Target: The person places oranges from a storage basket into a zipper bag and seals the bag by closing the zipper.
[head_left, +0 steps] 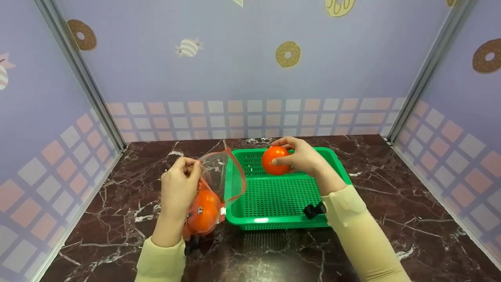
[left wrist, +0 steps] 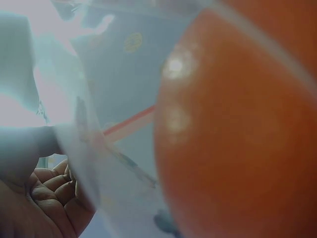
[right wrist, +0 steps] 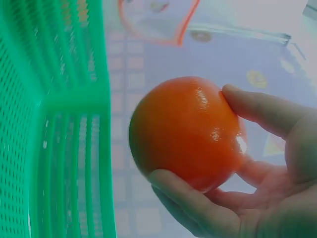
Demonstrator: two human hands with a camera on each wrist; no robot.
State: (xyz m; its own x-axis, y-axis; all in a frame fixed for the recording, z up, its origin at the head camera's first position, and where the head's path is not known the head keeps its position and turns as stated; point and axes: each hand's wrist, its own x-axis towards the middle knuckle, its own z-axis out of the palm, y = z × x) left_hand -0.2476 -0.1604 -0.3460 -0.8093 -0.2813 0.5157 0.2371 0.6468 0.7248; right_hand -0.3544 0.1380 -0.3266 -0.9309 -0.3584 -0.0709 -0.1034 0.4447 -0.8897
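Observation:
My right hand (head_left: 299, 156) grips a round orange-red tomato (head_left: 275, 160) above the back part of a green plastic basket (head_left: 282, 224). In the right wrist view the fingers and thumb wrap the tomato (right wrist: 188, 134), which is smooth and shiny. My left hand (head_left: 181, 188) pinches the rim of a clear zip bag (head_left: 213, 172) with a red-edged mouth, which gapes toward the basket. Inside the bag sits tomatoes' orange-red bulk (head_left: 203, 211), partly hidden by the left hand. It fills much of the left wrist view, close and blurred.
A dark marbled tabletop (head_left: 391, 219) lies under everything. Patterned panels (head_left: 250, 78) stand behind and at both sides. The bag's mouth overlaps the basket's left rim. A black wrist mount (head_left: 313, 210) hangs over the basket's front right.

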